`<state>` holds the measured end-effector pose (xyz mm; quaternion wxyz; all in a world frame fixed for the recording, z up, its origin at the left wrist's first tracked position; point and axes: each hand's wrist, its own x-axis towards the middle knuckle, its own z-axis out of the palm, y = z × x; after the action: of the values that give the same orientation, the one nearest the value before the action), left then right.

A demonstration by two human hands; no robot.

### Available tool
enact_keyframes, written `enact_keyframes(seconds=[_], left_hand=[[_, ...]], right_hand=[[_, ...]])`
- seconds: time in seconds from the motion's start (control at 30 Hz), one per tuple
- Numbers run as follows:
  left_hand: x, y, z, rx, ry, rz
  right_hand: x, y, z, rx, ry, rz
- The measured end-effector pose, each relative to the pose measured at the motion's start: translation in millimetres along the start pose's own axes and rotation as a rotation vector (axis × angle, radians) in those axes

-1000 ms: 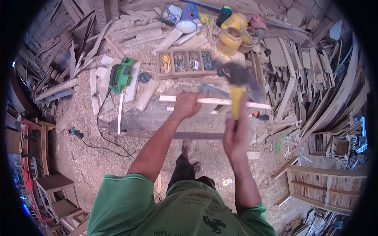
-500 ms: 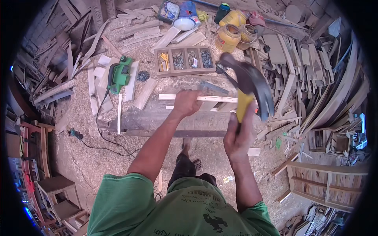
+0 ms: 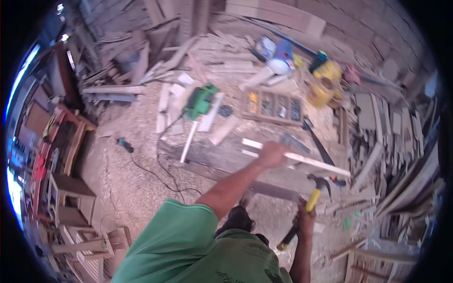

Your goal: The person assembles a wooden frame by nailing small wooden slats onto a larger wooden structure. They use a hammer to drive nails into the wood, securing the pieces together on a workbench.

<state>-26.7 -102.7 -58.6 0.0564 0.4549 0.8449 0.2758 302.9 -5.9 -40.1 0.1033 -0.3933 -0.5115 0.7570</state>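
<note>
Nearest to me, my right hand (image 3: 306,220) is wrapped tight round the yellow-and-black handle of a claw hammer (image 3: 309,203); the steel head sits just short of the pale wooden slat (image 3: 302,159), on its near side, and I cannot tell whether it touches. My left hand (image 3: 272,154) is clamped down on that slat, fingers curled over its edge, pinning it against the dark work plank (image 3: 226,162) beneath it. Just beyond the slat lies a handsaw (image 3: 317,141) with a black grip. Farther past the slat stands a wooden compartment tray (image 3: 272,106) of small hardware, and left of the slat a green power planer (image 3: 200,101) rests on offcuts. Beyond the tray sit yellow containers (image 3: 323,85) among scrap timber
</note>
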Motion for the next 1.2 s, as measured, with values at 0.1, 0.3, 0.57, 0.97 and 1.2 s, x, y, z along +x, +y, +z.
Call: enact_keyframes(seconds=[0.1,0.3,0.57,0.97,1.2], left_hand=[[-6.3,45.4,-15.1,-0.033,-0.012,-0.139],[-38.2,86.3,-30.4,-0.555,-0.017,-0.245],[-76.6,66.4,26.8,-1.297,0.012,-0.283],[-110.0,14.6,119.9,-0.894,-0.37,-0.454],[5.5,42.9,-115.7,-1.009,-1.07,0.077]], right_hand=[[-7.7,6.6,-34.3,0.175,0.155,0.175],[8.5,29.4,-58.0,0.471,0.377,0.048],[29.0,-25.5,-25.3,0.456,0.366,-0.296],[106.5,-80.4,18.3,-0.677,0.369,-0.607],[161.2,-125.5,41.4,-1.046,-0.1,-0.98]])
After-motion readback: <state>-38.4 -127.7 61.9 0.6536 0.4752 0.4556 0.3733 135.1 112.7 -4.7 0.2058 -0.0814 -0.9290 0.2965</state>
